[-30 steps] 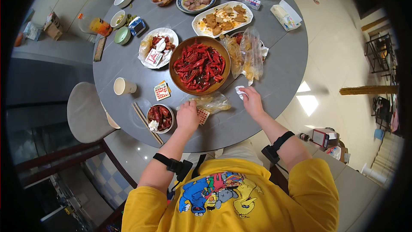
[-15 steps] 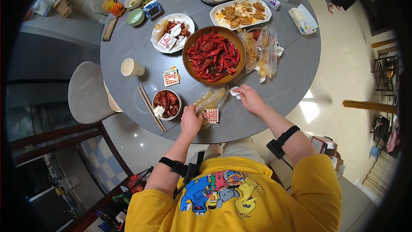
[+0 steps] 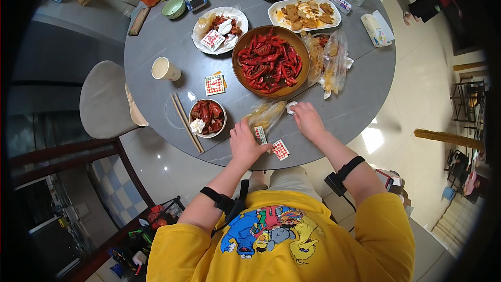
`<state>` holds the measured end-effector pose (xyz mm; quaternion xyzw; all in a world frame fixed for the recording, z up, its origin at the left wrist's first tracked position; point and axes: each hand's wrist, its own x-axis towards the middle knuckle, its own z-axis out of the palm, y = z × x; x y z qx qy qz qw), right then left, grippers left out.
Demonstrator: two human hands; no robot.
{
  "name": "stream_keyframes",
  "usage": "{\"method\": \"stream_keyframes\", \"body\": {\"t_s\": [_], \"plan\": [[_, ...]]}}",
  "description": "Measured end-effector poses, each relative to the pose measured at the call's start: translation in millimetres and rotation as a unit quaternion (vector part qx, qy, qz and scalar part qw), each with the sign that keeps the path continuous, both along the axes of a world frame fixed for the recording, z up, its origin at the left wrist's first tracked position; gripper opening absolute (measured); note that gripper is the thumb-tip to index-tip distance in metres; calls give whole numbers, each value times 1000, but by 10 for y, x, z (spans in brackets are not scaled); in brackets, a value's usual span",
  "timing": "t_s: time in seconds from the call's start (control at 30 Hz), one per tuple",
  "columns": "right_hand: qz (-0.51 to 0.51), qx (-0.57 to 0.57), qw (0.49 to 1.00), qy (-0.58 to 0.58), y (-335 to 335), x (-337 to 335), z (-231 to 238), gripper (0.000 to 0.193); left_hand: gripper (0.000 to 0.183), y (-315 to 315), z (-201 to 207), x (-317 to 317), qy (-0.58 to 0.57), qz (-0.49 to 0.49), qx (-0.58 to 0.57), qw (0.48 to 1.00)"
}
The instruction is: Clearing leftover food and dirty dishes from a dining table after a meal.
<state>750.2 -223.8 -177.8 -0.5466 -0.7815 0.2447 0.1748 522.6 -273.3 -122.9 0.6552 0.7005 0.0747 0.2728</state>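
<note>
My left hand (image 3: 249, 144) lies at the table's near edge, thumb stretched out from curled fingers. Its thumb tip reaches a red-and-white checkered packet (image 3: 281, 150). Another small printed packet (image 3: 260, 135) stands tilted between thumb and fingers, against crumpled clear plastic (image 3: 267, 114) stained yellow. Whether the fingertips grip that plastic is hidden. In my right hand (image 3: 309, 120) a crumpled white tissue (image 3: 291, 108) is pinched, just above the table. Left of my left hand is a bowl of red crayfish pieces (image 3: 207, 117) with a wad of tissue on it.
Ahead stands a big brown bowl of red crayfish (image 3: 270, 61). Around it are a plate of scraps (image 3: 220, 30), an oily white platter (image 3: 305, 13) and more stained plastic (image 3: 334, 65). Chopsticks (image 3: 187, 120), a paper cup (image 3: 166, 69) and flat packets (image 3: 214, 84) lie left.
My left hand has shifted right and spread its thumb. The checkered packet now lies further right, and a second packet shows tilted beside the plastic. My right hand keeps the tissue.
</note>
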Motion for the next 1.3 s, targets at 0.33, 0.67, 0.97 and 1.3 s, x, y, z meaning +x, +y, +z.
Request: {"method": "stream_keyframes", "body": {"t_s": [0.33, 0.67, 0.97, 1.3], "plan": [[-42, -93, 991, 82, -7, -14, -40, 19, 82, 46, -350, -52, -120, 113, 68, 984], [41, -78, 989, 121, 28, -352, 54, 28, 70, 46, -418, -142, -110, 152, 36, 982], [172, -34, 984, -11, 107, -280, -7, 26, 65, 31, -511, -178, -107, 201, 39, 973], [-92, 12, 987, 130, 292, -309, -182, 20, 61, 27, -519, -148, -129, 255, 23, 958]]}}
